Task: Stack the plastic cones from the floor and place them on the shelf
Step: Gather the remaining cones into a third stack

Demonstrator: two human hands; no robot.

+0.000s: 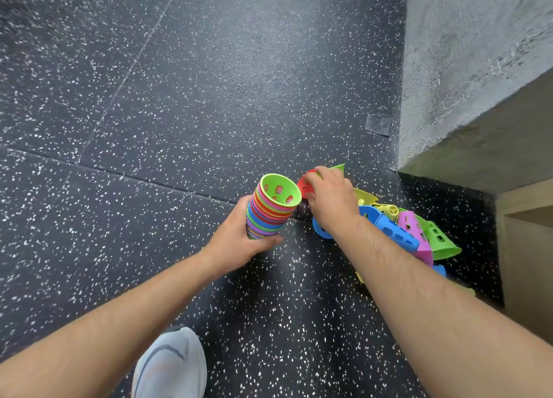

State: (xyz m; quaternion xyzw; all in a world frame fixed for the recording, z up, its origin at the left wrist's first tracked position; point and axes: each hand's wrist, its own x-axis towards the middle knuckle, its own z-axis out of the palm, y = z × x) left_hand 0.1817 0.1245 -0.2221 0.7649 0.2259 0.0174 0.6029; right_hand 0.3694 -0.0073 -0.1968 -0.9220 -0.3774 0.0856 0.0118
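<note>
Cones, plastic, perforated, assorted colours. A nested stack (pixel 270 215) with a green one on top sits at frame centre, its open mouth tilted upward, and the left hand (pixel 239 239) grasps it round the lower end. The red cone (pixel 303 185), just right of the stack's mouth, is pinched by the curled fingers of the right hand (pixel 329 200). Loose items lie tumbled together on the speckled floor (pixel 179 128) at centre right: blue cone (pixel 392 231), pink cone (pixel 416 233), green cone (pixel 440 242), yellow cone (pixel 366 197). The wooden shelf (pixel 523 263) is at the right edge and a grey shoe (pixel 170 364) at bottom centre.

Left hand (pixel 239 242) holds cone stack (pixel 270 210), right hand (pixel 330 201) grips red cone (pixel 305 185)
</note>
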